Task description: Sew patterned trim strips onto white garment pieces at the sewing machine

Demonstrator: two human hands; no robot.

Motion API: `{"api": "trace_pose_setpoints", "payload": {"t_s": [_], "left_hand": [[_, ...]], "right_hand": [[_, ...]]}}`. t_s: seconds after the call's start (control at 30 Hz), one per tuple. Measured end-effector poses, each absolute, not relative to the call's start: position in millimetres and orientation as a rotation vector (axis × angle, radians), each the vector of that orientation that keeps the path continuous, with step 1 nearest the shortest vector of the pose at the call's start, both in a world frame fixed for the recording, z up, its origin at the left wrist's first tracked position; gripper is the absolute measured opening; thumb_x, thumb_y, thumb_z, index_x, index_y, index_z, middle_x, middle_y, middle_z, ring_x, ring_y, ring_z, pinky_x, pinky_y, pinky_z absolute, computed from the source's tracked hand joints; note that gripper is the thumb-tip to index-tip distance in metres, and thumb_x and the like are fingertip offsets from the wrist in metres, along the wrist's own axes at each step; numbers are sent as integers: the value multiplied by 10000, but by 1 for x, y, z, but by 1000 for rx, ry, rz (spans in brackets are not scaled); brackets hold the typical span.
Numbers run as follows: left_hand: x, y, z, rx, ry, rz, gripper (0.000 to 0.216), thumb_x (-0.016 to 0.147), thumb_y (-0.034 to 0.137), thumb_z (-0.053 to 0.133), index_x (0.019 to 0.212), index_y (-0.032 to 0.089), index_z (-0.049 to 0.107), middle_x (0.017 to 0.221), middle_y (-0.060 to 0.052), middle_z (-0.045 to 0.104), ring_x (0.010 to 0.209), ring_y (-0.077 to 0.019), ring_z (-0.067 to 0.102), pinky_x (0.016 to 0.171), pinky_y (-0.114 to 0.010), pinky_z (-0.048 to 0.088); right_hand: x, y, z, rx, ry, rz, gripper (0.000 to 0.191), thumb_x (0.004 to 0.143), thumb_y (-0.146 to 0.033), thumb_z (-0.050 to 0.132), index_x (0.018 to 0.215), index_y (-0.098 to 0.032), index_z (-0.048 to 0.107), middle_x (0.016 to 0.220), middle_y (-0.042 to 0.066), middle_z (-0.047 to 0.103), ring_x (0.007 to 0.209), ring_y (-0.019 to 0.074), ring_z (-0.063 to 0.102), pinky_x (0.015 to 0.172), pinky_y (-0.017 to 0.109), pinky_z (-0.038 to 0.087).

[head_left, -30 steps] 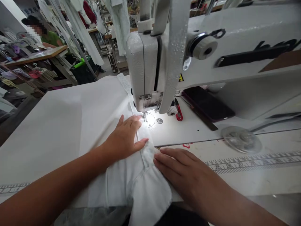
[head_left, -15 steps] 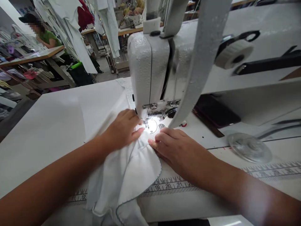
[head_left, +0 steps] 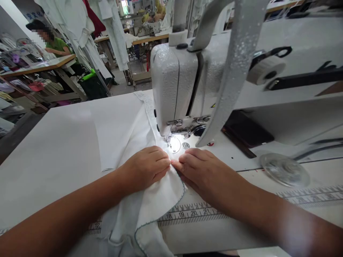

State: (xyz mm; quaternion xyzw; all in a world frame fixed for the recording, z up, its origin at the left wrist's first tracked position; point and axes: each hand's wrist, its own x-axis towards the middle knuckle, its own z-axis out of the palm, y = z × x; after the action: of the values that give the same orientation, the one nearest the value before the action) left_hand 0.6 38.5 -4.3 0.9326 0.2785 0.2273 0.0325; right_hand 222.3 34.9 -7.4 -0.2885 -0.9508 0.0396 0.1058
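White fabric (head_left: 158, 200) with a grey-blue stitched edge runs from below the needle area of the sewing machine (head_left: 164, 85) down over the table's front. My left hand (head_left: 147, 166) is closed on this fabric, thumb and fingers pinching it near the edge. Fingertip to fingertip with it, my right hand (head_left: 197, 166) also pinches the fabric's edge from the right. Both hands are just in front of the lit needle plate (head_left: 175, 145). The fabric's far part lies flat along the left of the machine head. The palms' undersides are hidden.
A dark phone (head_left: 245, 128) lies under the machine arm, and a clear round disc (head_left: 284, 169) sits to the right. A printed ruler strip (head_left: 195, 214) crosses the table's front. Beyond, a person in green (head_left: 57, 46) sits at another table near hanging white garments (head_left: 72, 28).
My left hand has moved back from beside the needle toward me, meeting my right hand at the fabric's edge. My right hand has hardly moved. The view has shifted slightly.
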Motion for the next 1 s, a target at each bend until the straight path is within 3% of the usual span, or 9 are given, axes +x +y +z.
{"api": "trace_pose_setpoints", "payload": {"t_s": [0.23,0.37,0.47,0.7,0.9,1.0], "left_hand": [[-5,58,-5,2897,911,774,140,916,123,491,839,156,603,841,-31,663,853,-148,589,814,-287,522],[-11,73,-10,2898,956,630,155,940,174,449,914,171,602,981,-43,681,959,-171,601,889,-322,505],[-14,79,-13,2909,1004,586,160,945,191,451,947,177,611,968,-38,687,953,-169,606,891,-316,500],[-16,82,-21,2899,1077,648,136,920,191,497,953,183,629,873,-25,685,847,-153,614,809,-277,504],[-16,82,-20,2909,1029,632,157,938,192,477,1021,175,610,998,-41,692,940,-177,610,882,-320,492],[-17,80,-15,2897,1028,632,175,955,199,454,1041,170,603,1001,-44,690,957,-178,604,900,-326,490]], "right_hand": [[214,52,-2,-905,-2797,-39,223,915,-137,473,1105,-170,587,850,52,580,754,203,500,661,331,362],[211,55,-2,-975,-2714,144,231,910,-142,488,1114,-170,593,879,63,615,827,225,527,739,348,417],[213,52,-5,-1027,-2652,186,260,917,-168,478,1155,-149,581,895,85,644,830,241,541,729,367,455],[217,40,-7,-758,-2649,-158,466,844,-25,384,1289,-46,520,1192,172,630,975,268,570,709,370,504],[218,34,-9,-683,-2742,-197,328,836,-80,452,1095,-44,650,1420,172,479,1123,301,518,720,380,513],[215,31,-12,-679,-2769,-206,307,886,-127,480,1144,-48,628,1356,171,543,1154,291,504,802,394,499]]}}
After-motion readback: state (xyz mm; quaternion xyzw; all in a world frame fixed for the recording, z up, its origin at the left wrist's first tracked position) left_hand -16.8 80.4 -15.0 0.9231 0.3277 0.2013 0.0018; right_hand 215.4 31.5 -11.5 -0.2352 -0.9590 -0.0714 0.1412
